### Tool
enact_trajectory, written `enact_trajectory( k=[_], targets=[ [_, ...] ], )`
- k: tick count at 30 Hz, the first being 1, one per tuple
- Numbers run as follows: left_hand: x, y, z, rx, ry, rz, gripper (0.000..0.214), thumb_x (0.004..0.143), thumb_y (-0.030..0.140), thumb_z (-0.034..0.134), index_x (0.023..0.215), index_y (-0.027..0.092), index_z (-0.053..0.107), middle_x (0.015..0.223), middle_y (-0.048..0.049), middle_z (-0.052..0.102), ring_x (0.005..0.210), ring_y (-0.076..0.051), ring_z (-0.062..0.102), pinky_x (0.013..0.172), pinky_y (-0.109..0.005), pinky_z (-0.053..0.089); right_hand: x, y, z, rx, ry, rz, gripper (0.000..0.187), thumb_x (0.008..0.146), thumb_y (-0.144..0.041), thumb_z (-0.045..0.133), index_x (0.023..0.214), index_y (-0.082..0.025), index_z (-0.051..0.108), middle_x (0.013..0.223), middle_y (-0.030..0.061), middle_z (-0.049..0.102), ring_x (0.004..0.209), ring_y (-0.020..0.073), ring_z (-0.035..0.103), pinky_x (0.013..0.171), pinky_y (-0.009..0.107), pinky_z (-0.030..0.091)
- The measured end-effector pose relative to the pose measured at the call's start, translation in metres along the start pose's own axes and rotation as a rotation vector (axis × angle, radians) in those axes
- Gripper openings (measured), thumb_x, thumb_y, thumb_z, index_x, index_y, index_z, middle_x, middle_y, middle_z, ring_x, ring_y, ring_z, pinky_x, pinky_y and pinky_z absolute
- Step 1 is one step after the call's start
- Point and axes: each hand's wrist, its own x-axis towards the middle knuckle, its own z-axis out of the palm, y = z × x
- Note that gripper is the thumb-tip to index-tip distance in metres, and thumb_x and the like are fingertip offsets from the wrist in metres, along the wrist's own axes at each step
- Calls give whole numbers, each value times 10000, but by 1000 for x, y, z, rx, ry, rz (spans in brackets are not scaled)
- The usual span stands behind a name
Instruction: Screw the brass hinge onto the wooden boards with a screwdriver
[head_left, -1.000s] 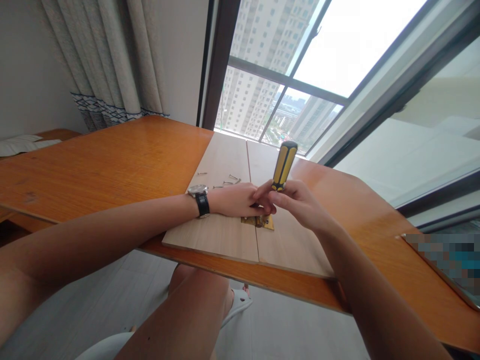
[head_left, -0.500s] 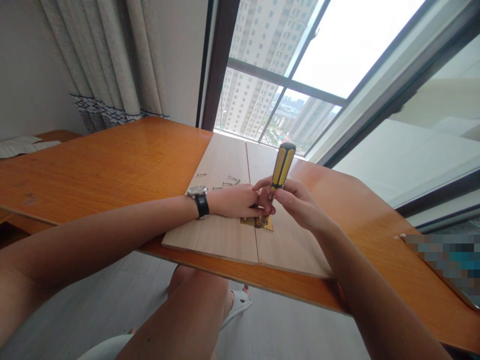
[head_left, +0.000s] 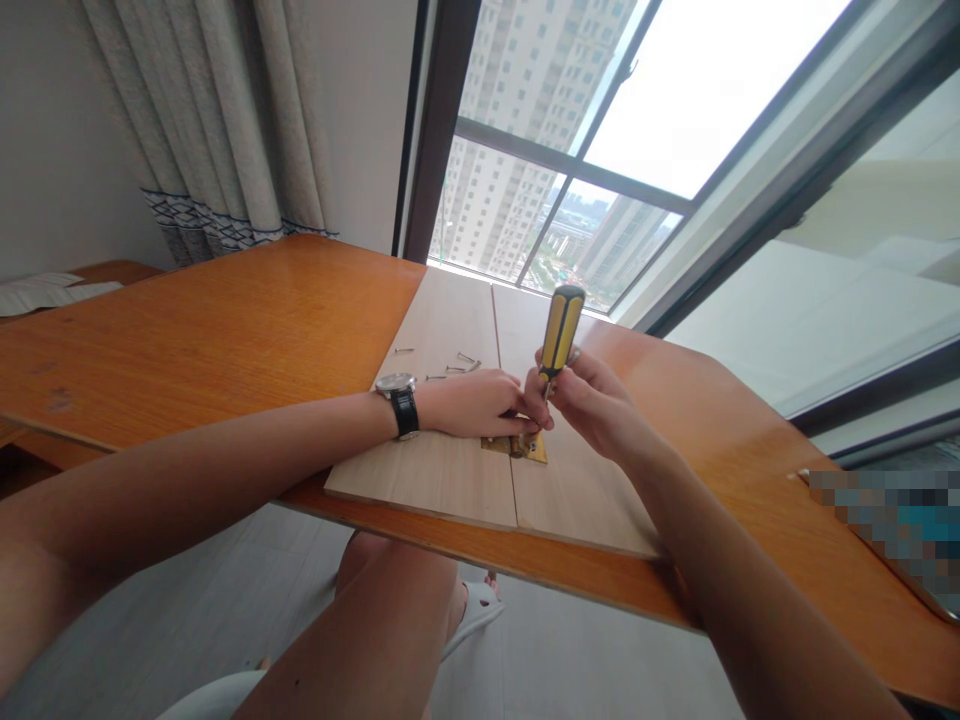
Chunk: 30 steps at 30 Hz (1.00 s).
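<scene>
My right hand (head_left: pixel 592 405) grips a screwdriver with a yellow and black handle (head_left: pixel 561 332), its shaft pointing down toward a brass hinge (head_left: pixel 517 448). The hinge lies across the seam between two pale wooden boards (head_left: pixel 442 325). My left hand (head_left: pixel 472 403), with a black-strapped wristwatch (head_left: pixel 403 407), lies on the left board. Its fingertips are over the hinge and touch my right hand. The screwdriver tip and whatever those fingertips hold are hidden. Several loose screws (head_left: pixel 457 364) lie on the boards beyond my left hand.
The boards rest on an orange wooden tabletop (head_left: pixel 225 350) whose near edge runs above my legs. A tall window (head_left: pixel 562 180) lies beyond the far side, with a curtain (head_left: pixel 232 130) to its left. A blurred patch (head_left: pixel 892 525) covers the table's right corner.
The screwdriver handle has shifted slightly left and stands more upright. My right index finger, stretched out earlier, now curls in near the shaft. My left hand has hardly moved.
</scene>
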Motion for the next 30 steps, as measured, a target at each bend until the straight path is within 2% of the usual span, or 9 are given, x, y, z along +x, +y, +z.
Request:
enact_trajectory(
  k=[9, 14, 21, 27, 30],
  targets=[
    [0, 3, -1, -16, -1, -35, 187, 934, 163, 582, 901, 171, 766, 932, -46, 763, 913, -134, 695, 909, -228, 497, 1, -3, 3, 9, -2, 12, 378, 868, -544, 670, 954, -208, 518, 603, -38, 624, 502, 130, 543, 527, 283, 423],
    [0, 1, 0, -19, 7, -34, 191, 934, 152, 578, 910, 171, 767, 934, -44, 764, 923, -133, 696, 923, -227, 497, 1, -3, 6, 28, 31, 7, 406, 874, -535, 669, 1047, -226, 470, 588, -66, 616, 465, 123, 541, 513, 272, 415],
    [0, 1, 0, -18, 4, -23, 218, 950, 182, 565, 863, 167, 764, 903, -53, 760, 886, -133, 694, 905, -238, 504, 2, -6, 7, 14, 8, 21, 380, 868, -559, 651, 894, -222, 477, 573, -44, 603, 462, 145, 568, 467, 284, 401],
    [0, 1, 0, 46, 10, -33, 245, 980, 272, 554, 908, 163, 761, 911, -63, 756, 884, -147, 694, 888, -249, 502, 2, -8, 8, 74, 36, 62, 346, 874, -530, 632, 935, -206, 528, 551, -41, 527, 513, 152, 515, 523, 304, 386],
    [0, 1, 0, 82, 2, -19, 254, 993, 276, 536, 969, 177, 768, 938, -58, 757, 879, -144, 690, 875, -240, 493, 3, -8, 8, 117, 30, 88, 354, 864, -547, 626, 931, -215, 522, 544, -64, 433, 488, 134, 424, 521, 299, 345]
  ],
)
